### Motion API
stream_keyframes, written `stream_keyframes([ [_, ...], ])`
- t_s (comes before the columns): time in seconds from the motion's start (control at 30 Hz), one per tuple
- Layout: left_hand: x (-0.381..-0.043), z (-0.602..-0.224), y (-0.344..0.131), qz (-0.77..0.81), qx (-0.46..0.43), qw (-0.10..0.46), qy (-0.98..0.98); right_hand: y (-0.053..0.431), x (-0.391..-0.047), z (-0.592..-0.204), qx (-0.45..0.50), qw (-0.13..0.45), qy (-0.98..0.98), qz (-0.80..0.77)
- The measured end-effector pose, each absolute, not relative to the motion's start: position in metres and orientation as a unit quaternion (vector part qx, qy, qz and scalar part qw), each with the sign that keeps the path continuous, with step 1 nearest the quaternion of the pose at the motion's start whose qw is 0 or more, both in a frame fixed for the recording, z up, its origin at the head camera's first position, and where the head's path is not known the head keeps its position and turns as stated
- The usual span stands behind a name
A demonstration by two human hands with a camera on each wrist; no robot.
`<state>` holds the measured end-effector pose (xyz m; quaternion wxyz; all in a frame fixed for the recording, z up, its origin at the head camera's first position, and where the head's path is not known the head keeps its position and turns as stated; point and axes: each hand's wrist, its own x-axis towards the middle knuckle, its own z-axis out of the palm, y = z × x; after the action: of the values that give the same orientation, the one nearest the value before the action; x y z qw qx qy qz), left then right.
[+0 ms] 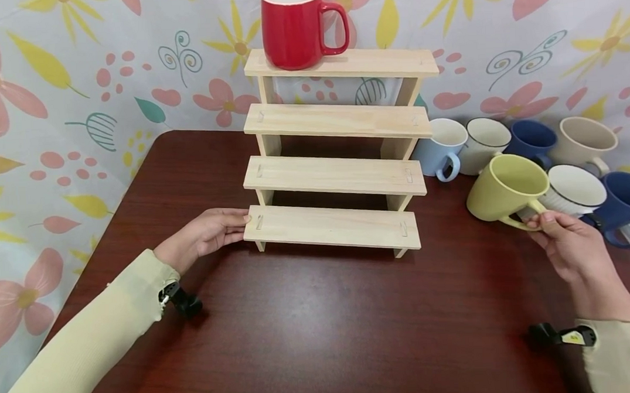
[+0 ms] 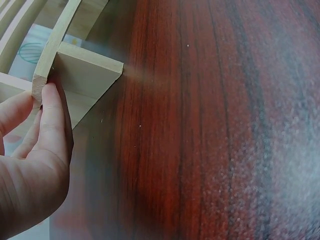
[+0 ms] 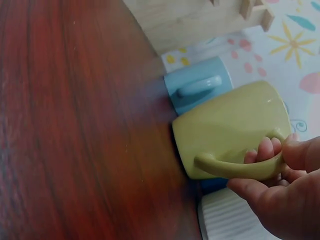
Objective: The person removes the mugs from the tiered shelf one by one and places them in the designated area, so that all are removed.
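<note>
My right hand (image 1: 576, 246) grips the handle of a yellow-green mug (image 1: 486, 196), with the fingers through the loop and the thumb on top, as the right wrist view shows. The mug is tilted slightly and overlaps the cups behind it. At the left, my left hand (image 1: 206, 233) pinches the end of the lowest board (image 1: 332, 228) of a four-step wooden rack, thumb above and fingers beneath in the left wrist view. On the rack's top board (image 1: 383, 61) stands a red mug (image 1: 292, 33), its handle pointing right.
Right of the rack stand a light blue mug (image 1: 433, 156), a white mug with a dark rim (image 1: 472, 160), a ribbed white mug (image 1: 573, 194), a beige mug (image 1: 577, 150) and two dark blue mugs. A flowered cloth (image 1: 126, 111) hangs behind the dark wooden table (image 1: 300, 338).
</note>
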<state>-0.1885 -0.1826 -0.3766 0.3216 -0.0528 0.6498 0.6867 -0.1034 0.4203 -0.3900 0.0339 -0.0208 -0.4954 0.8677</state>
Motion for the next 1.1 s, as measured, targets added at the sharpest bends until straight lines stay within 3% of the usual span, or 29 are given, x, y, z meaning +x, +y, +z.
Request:
stream_keyframes([
  [0.4,-0.187,-0.377,-0.184,0.692,-0.063,0.320,0.644,0.419,-0.106,-0.389,-0.024,0.040,-0.517,0.855],
  [1.1,-0.188,-0.376,-0.182,0.687,-0.057,0.320,0.650,0.431,-0.103,-0.394,0.028,-0.027,-0.496,0.867],
])
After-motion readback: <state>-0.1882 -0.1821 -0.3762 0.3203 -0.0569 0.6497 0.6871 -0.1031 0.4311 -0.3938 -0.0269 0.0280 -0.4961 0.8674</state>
